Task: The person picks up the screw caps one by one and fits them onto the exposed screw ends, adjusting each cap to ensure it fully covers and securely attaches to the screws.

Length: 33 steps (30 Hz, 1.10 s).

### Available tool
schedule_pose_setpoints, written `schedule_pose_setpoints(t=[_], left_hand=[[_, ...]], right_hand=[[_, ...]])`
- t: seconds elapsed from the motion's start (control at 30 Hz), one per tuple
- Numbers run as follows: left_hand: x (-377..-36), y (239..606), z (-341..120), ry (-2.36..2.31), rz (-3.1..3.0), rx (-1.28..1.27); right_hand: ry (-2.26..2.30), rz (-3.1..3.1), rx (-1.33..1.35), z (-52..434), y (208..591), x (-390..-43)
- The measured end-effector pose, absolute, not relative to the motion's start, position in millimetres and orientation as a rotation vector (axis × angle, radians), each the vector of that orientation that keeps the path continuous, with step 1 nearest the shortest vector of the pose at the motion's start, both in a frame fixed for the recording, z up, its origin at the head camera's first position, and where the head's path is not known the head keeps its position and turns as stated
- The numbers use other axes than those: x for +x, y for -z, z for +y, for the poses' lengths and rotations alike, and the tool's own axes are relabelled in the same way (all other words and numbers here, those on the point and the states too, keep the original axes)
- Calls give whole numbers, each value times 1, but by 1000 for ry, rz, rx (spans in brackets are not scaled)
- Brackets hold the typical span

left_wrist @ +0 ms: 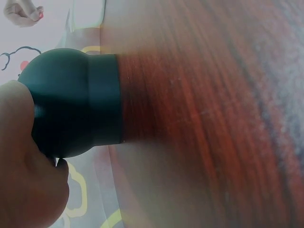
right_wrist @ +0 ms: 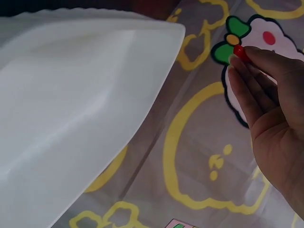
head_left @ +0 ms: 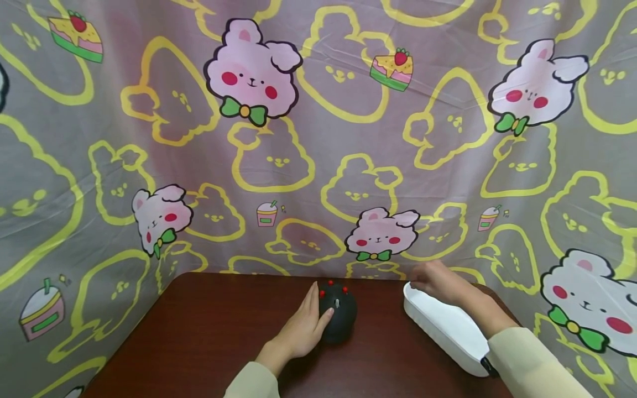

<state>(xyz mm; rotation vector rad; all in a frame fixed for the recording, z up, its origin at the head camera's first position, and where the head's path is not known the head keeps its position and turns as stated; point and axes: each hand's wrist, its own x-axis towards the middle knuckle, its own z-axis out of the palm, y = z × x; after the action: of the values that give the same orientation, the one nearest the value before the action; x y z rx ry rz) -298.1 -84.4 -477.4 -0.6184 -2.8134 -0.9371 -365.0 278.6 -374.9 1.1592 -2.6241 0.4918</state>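
A black round holder point(head_left: 340, 316) stands on the brown table point(head_left: 199, 331) with several red-headed pins point(head_left: 333, 288) stuck in its top. My left hand point(head_left: 312, 312) grips its left side, fingers along it and thumb on the front. The left wrist view shows the holder point(left_wrist: 76, 107) close up against my left hand point(left_wrist: 26, 185). My right hand point(head_left: 423, 283) hovers over the far end of a white tray point(head_left: 448, 326). In the right wrist view my right hand point(right_wrist: 240, 59) pinches a small red pin head point(right_wrist: 241, 52) at its fingertips, beside the tray point(right_wrist: 71, 104).
A grey cloth printed with yellow outlines and pink bunnies point(head_left: 318, 138) hangs behind and around the table. The tray lies at the table's right edge. Bare wood stretches left of the holder.
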Motion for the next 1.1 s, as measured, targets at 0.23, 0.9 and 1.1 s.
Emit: schedule_pose_setpoints(t=[0.23, 0.9, 1.1], left_hand=[[-299, 477, -84, 944, -2817, -617], [-299, 477, -84, 934, -2817, -611], [-299, 477, -84, 937, -2824, -613]], right_hand=[[-478, -2594, 1181, 265, 368, -360], [-530, -2318, 1315, 220, 363, -348], [-568, -2299, 1359, 204, 364, -346]])
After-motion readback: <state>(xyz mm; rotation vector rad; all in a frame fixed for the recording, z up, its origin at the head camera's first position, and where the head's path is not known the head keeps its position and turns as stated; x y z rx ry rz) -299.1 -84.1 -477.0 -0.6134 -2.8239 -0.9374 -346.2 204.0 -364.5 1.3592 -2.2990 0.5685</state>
